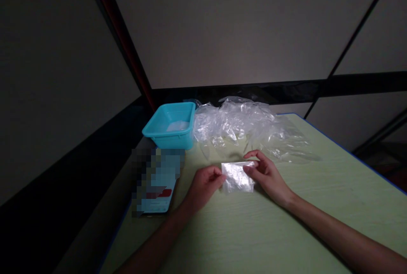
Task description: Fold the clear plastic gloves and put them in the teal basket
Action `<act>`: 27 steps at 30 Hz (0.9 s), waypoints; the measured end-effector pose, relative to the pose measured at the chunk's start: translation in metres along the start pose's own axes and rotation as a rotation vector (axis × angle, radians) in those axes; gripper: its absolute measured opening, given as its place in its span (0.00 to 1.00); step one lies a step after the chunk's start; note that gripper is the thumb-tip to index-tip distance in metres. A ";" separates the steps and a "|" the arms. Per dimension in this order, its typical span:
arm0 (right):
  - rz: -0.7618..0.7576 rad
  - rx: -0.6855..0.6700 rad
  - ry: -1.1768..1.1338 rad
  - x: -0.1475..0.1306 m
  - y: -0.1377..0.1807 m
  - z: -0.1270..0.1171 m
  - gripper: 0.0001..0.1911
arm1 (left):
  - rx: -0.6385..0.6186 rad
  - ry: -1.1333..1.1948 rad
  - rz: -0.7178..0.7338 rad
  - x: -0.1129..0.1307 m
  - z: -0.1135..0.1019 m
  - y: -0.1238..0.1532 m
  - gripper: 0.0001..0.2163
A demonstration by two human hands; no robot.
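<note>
Between my two hands is a folded clear plastic bag (235,177), a small shiny rectangle held just over the table. My left hand (206,183) pinches its left edge between thumb and fingers. At the opposite edge, the thumb of my right hand (266,175) lies on the front face with fingers behind it; the index finger is raised and curved above the top edge. Behind the hands, a heap of loose clear plastic bags (237,121) spreads across the back of the table.
A turquoise plastic basket (173,141) stands at the back left with something whitish and translucent inside. In front of it lies a phone (159,185), its screen lit and partly blurred out. The pale green table (229,240) has a blue edge and meets wall panels behind.
</note>
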State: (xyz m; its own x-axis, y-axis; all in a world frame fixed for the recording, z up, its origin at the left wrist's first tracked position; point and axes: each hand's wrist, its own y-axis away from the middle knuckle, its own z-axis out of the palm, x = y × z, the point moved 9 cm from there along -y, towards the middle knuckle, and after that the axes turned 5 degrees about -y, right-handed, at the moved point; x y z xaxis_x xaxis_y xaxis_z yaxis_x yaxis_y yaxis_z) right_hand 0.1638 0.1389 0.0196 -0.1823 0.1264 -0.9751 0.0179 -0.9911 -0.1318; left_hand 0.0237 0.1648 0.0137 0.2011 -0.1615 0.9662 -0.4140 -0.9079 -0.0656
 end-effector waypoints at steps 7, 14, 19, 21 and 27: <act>-0.088 -0.036 0.060 -0.010 0.005 0.008 0.16 | 0.051 0.094 -0.053 -0.002 -0.003 0.002 0.10; -0.055 -0.085 0.175 -0.001 0.002 0.009 0.11 | 0.039 0.147 -0.079 -0.002 0.001 0.003 0.10; -0.032 -0.101 0.166 0.002 0.003 0.010 0.11 | 0.056 0.167 -0.081 0.002 -0.001 0.004 0.10; -0.036 -0.121 0.164 0.002 0.004 0.012 0.11 | 0.077 0.168 -0.080 0.002 -0.003 0.005 0.11; -0.013 -0.137 0.181 0.005 0.005 0.013 0.12 | 0.113 0.187 -0.058 0.000 -0.005 0.004 0.11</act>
State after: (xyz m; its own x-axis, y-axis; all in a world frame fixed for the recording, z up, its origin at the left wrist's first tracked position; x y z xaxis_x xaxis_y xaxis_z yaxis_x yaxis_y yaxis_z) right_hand 0.1497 0.1342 0.0164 -0.0041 0.1572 -0.9876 0.1525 -0.9759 -0.1560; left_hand 0.0178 0.1631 0.0147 0.0491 -0.0429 0.9979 -0.3025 -0.9528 -0.0261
